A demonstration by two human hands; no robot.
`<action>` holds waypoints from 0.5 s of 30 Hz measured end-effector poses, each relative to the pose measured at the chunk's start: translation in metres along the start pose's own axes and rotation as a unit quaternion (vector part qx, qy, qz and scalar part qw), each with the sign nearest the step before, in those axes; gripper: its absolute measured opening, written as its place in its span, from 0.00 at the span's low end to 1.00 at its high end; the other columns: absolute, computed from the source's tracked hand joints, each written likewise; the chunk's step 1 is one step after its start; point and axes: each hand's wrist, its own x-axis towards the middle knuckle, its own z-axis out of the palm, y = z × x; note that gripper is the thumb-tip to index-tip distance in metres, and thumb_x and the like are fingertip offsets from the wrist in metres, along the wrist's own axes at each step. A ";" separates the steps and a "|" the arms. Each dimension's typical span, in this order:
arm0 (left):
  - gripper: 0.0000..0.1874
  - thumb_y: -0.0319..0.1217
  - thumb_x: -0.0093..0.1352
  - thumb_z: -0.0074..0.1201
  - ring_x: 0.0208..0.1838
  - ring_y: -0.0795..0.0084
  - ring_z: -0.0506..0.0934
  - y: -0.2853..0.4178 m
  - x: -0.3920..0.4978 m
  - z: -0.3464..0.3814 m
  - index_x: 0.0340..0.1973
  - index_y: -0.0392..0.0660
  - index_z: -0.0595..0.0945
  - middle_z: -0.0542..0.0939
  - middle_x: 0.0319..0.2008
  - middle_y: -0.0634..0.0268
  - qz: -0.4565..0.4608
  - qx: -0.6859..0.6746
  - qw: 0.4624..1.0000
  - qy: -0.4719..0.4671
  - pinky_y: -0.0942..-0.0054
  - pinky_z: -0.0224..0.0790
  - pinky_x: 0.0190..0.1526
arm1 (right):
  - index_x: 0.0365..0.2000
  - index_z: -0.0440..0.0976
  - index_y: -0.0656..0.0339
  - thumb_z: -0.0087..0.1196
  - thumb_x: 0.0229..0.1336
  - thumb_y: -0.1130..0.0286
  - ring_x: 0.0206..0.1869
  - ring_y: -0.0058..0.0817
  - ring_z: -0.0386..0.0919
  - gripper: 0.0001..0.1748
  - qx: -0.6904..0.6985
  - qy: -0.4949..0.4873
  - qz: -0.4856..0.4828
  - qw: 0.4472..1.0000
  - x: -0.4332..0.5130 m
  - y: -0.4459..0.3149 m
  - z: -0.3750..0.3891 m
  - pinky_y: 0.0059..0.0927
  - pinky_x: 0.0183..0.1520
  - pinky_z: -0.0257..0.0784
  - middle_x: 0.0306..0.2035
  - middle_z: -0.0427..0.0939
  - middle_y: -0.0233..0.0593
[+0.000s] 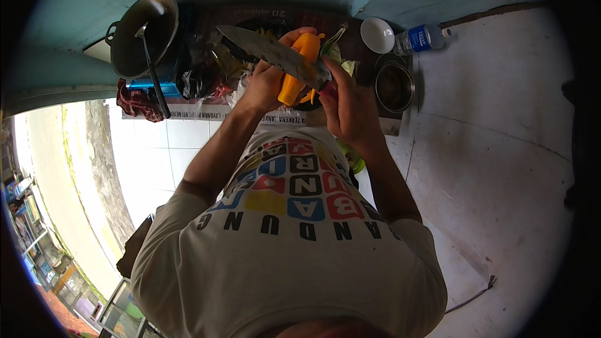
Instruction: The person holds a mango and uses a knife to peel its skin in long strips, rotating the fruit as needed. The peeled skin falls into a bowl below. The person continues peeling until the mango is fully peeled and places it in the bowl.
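A thick orange vegetable (pixel 292 88), which looks like a carrot, is gripped in my left hand (pixel 264 88) above the work surface. My right hand (pixel 350 108) holds a kitchen knife (pixel 267 51) by its reddish-pink handle. Its broad, stained blade lies across the vegetable and points to the upper left. An orange strip (pixel 308 97) hangs below the blade. Just behind my hands are green and pale leafy pieces (pixel 335 49). A dark container below the vegetable is mostly hidden by my hands.
On the left, a wok (pixel 145 42) with a ladle (pixel 151 68) sits over a blue-sided stove (pixel 155 87), beside a red cloth (pixel 136 102) and a black plastic bag (pixel 197 80). On the right are a white bowl (pixel 377 35), a water bottle (pixel 420 39) and a metal pot (pixel 395 88).
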 end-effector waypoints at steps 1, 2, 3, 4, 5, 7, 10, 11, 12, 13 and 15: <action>0.25 0.36 0.79 0.41 0.30 0.76 0.79 -0.001 0.000 0.001 0.71 0.46 0.63 0.80 0.42 0.59 -0.002 0.057 0.998 0.009 0.78 0.74 0.28 | 0.67 0.60 0.65 0.53 0.68 0.65 0.26 0.44 0.82 0.31 0.006 0.003 0.002 1.000 0.001 0.000 0.001 0.39 0.30 0.76 0.30 0.80 0.49; 0.25 0.35 0.79 0.41 0.32 0.76 0.79 -0.002 0.000 0.001 0.71 0.45 0.63 0.79 0.43 0.59 0.005 0.037 0.999 0.011 0.78 0.74 0.30 | 0.67 0.60 0.65 0.52 0.69 0.65 0.26 0.44 0.82 0.31 0.017 0.003 0.008 1.000 0.001 0.000 0.001 0.39 0.31 0.76 0.30 0.80 0.49; 0.25 0.34 0.79 0.41 0.34 0.77 0.80 -0.003 -0.001 0.001 0.71 0.45 0.63 0.79 0.44 0.59 0.007 0.020 1.000 0.008 0.78 0.75 0.32 | 0.67 0.60 0.65 0.52 0.69 0.64 0.26 0.44 0.82 0.31 0.011 0.004 0.005 1.000 0.001 0.000 0.001 0.39 0.31 0.76 0.31 0.80 0.49; 0.25 0.34 0.78 0.41 0.36 0.77 0.80 -0.004 -0.001 0.001 0.71 0.45 0.63 0.79 0.46 0.60 0.010 0.004 1.000 0.012 0.78 0.75 0.35 | 0.67 0.60 0.65 0.52 0.69 0.64 0.27 0.44 0.82 0.31 0.010 0.002 0.007 1.000 0.002 0.001 0.001 0.38 0.31 0.76 0.31 0.80 0.50; 0.26 0.35 0.78 0.41 0.36 0.77 0.80 -0.003 -0.002 -0.001 0.71 0.45 0.63 0.79 0.45 0.59 0.003 0.011 1.000 0.010 0.78 0.75 0.35 | 0.67 0.60 0.66 0.51 0.70 0.63 0.27 0.44 0.82 0.31 0.014 -0.003 0.012 1.000 0.002 0.001 0.000 0.38 0.31 0.76 0.32 0.80 0.50; 0.26 0.37 0.79 0.42 0.37 0.76 0.80 -0.003 -0.002 -0.004 0.71 0.44 0.62 0.79 0.45 0.59 -0.001 -0.015 1.000 -0.014 0.78 0.76 0.35 | 0.67 0.60 0.66 0.52 0.70 0.63 0.27 0.44 0.82 0.31 0.003 -0.001 0.001 1.000 0.000 0.003 -0.001 0.39 0.31 0.76 0.32 0.80 0.50; 0.27 0.41 0.80 0.42 0.37 0.74 0.81 0.000 -0.001 -0.010 0.71 0.44 0.62 0.79 0.46 0.58 0.002 -0.162 0.975 -0.154 0.76 0.77 0.36 | 0.67 0.60 0.67 0.52 0.69 0.63 0.27 0.44 0.82 0.32 -0.001 -0.014 0.012 1.000 -0.003 0.006 -0.002 0.39 0.32 0.76 0.33 0.81 0.50; 0.28 0.42 0.80 0.42 0.37 0.74 0.81 0.001 0.000 -0.011 0.71 0.44 0.62 0.79 0.45 0.58 0.004 -0.147 0.980 -0.136 0.76 0.77 0.35 | 0.67 0.60 0.67 0.52 0.69 0.63 0.27 0.44 0.82 0.32 -0.002 -0.018 0.022 1.000 -0.003 0.007 -0.002 0.39 0.32 0.76 0.33 0.81 0.50; 0.28 0.43 0.80 0.41 0.35 0.73 0.81 0.000 0.000 -0.010 0.71 0.45 0.62 0.79 0.44 0.57 0.002 -0.105 0.990 -0.098 0.76 0.77 0.32 | 0.67 0.60 0.67 0.52 0.69 0.63 0.27 0.44 0.82 0.32 -0.008 -0.013 0.015 1.000 -0.002 0.007 -0.002 0.39 0.32 0.76 0.33 0.81 0.50; 0.28 0.45 0.81 0.41 0.33 0.73 0.81 -0.001 -0.002 -0.009 0.71 0.45 0.62 0.80 0.43 0.57 0.024 -0.074 0.994 -0.081 0.76 0.77 0.30 | 0.67 0.59 0.67 0.52 0.69 0.63 0.27 0.44 0.82 0.32 -0.014 -0.009 0.008 1.000 -0.002 0.008 -0.002 0.39 0.32 0.76 0.33 0.81 0.50; 0.28 0.44 0.81 0.40 0.31 0.73 0.81 -0.012 -0.001 0.000 0.72 0.45 0.63 0.80 0.43 0.57 0.033 0.026 0.999 0.002 0.76 0.76 0.28 | 0.67 0.59 0.66 0.52 0.69 0.64 0.28 0.44 0.82 0.32 -0.013 -0.001 0.002 1.000 -0.001 0.007 0.000 0.39 0.32 0.76 0.32 0.81 0.50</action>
